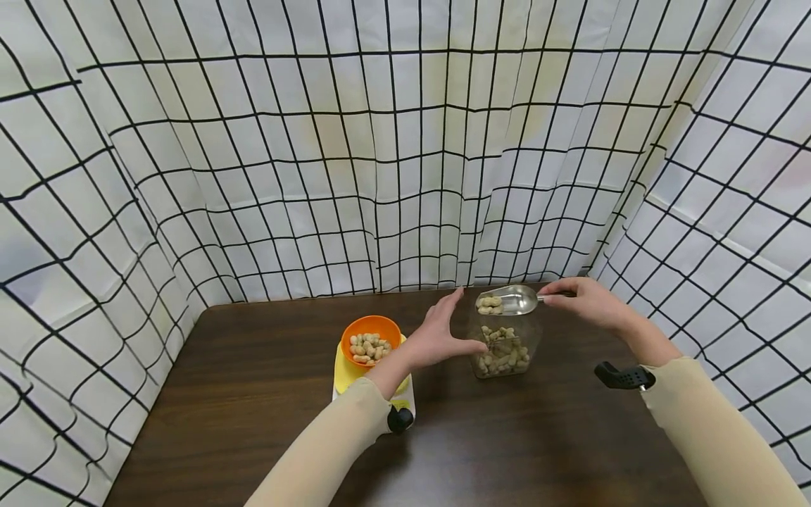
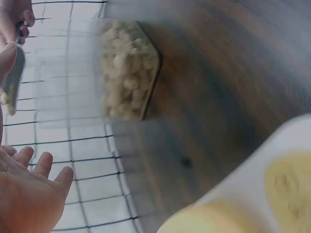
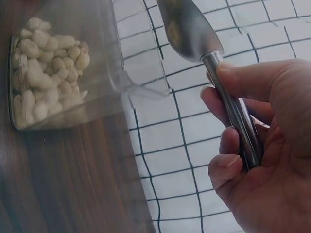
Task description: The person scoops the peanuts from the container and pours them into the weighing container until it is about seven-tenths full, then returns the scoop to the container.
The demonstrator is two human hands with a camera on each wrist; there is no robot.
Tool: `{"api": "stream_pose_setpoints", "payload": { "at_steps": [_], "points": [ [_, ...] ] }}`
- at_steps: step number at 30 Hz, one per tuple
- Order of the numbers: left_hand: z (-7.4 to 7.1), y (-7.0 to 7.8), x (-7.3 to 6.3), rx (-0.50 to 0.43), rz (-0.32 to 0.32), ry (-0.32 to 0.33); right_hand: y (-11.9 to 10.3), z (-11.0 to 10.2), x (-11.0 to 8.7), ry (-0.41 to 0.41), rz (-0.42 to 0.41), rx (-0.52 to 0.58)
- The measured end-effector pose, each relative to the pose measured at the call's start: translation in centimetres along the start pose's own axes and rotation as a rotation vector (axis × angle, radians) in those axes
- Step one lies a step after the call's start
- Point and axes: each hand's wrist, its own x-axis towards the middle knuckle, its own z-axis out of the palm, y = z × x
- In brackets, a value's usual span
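Note:
My right hand [image 1: 589, 303] grips the handle of a metal scoop [image 1: 521, 300], thumb along the top and fingers curled beneath it in the right wrist view. Several peanuts [image 1: 490, 305] lie in the scoop, which is over the mouth of a clear plastic container [image 1: 537, 332]. Inside that container, more unshelled peanuts [image 3: 48, 73] fill the lower part. My left hand [image 1: 437, 336] is just left of the container, fingers extended and thumb spread apart, holding nothing. In the left wrist view its palm and fingertips [image 2: 63, 177] show.
An orange bowl [image 1: 372, 322] with peanuts in it sits on a yellow-topped white kitchen scale [image 1: 343, 373], partly behind my left forearm. The dark wooden table [image 1: 253, 394] meets white curtains with a black grid [image 1: 304, 176] at the back and sides.

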Motion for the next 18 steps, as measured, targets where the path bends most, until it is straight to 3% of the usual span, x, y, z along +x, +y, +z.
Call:
{"api": "stream_pose_setpoints", "payload": {
  "at_steps": [9, 18],
  "points": [
    [-4.7, -0.6, -2.5, 0.087, 0.063, 0.065, -2.3, 0.8, 0.7, 0.006, -0.014, -0.036],
    [-8.7, -2.7, -5.2, 0.157, 0.014, 0.116, -4.1, 2.6, 2.1, 0.016, -0.057, -0.018]
  ]
}}
